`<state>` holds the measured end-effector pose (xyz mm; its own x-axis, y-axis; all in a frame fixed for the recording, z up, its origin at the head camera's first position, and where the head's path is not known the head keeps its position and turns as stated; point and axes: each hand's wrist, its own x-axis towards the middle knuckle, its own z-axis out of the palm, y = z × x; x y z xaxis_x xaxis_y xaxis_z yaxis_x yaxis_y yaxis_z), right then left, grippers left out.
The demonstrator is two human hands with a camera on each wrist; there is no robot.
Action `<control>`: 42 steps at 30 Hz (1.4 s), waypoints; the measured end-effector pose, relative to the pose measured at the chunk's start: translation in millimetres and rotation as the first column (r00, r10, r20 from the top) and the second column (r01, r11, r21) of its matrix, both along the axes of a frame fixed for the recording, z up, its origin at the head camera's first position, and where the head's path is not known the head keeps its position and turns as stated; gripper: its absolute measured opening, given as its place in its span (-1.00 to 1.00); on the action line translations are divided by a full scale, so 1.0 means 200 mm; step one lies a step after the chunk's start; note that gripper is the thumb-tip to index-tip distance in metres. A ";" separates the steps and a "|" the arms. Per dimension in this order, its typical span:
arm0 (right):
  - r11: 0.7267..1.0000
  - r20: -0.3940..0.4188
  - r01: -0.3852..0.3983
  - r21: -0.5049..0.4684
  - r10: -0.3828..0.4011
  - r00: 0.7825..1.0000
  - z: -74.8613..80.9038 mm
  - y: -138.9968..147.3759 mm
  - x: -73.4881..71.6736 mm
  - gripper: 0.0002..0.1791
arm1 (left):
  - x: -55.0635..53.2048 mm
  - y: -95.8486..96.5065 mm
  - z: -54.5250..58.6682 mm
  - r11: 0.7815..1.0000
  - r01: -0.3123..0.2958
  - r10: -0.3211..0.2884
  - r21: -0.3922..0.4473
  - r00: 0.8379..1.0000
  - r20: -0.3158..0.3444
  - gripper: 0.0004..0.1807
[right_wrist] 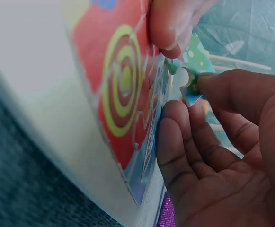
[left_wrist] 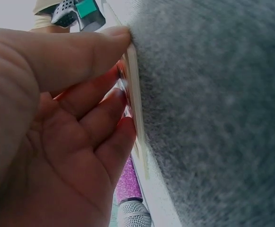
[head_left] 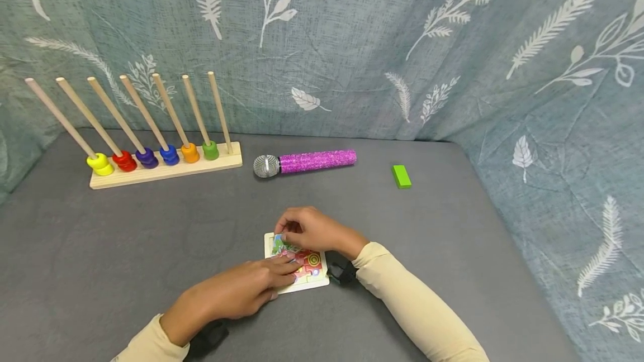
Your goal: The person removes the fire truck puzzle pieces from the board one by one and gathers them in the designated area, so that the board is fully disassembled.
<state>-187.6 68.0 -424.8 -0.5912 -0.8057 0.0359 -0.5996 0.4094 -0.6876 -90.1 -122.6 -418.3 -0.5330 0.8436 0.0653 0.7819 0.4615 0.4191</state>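
Observation:
A small jigsaw puzzle point(head_left: 315, 266) in a pale wooden tray point(head_left: 304, 287) lies on the table in front of me. My left hand point(head_left: 244, 288) rests on its lower left part, fingers extended over the pieces. In the left wrist view, the left thumb point(left_wrist: 94, 52) lies at the tray's edge. Above the upper left of the tray, my right hand point(head_left: 313, 230) pinches a green and blue puzzle piece point(right_wrist: 199, 59) between thumb and fingers. The right wrist view shows this piece tilted up from the tray. Red pieces with yellow rings point(right_wrist: 123, 80) sit flat beside it.
Behind the puzzle lies a purple glittery microphone point(head_left: 317, 161). A wooden peg stand point(head_left: 166, 175) with coloured rings is at the back left. One green block point(head_left: 401, 176) lies at the back right. A patterned curtain point(head_left: 352, 71) borders the grey table.

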 end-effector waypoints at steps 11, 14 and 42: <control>0.979 0.124 0.150 -0.137 -0.133 0.983 0.01 0.06 -0.05 -0.86 | -0.02 -0.01 0.00 1.000 -0.012 0.011 0.017 0.996 0.084 -0.53; 0.973 0.124 0.181 -0.145 -0.164 0.979 0.03 0.11 -0.07 -0.83 | -0.03 -0.01 0.00 1.000 -0.020 0.018 0.022 0.993 0.119 -0.53; 0.918 0.037 0.376 -0.123 -0.375 0.926 0.04 0.44 -0.28 -0.81 | -0.05 0.01 0.01 0.998 -0.053 0.046 0.021 0.970 0.240 -0.57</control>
<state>-242.8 155.6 -417.3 -0.8506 -0.5136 0.1130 -0.4099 0.5129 -0.7542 -100.9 -121.1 -415.8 -0.5771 0.8154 -0.0463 0.6340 0.4830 0.6040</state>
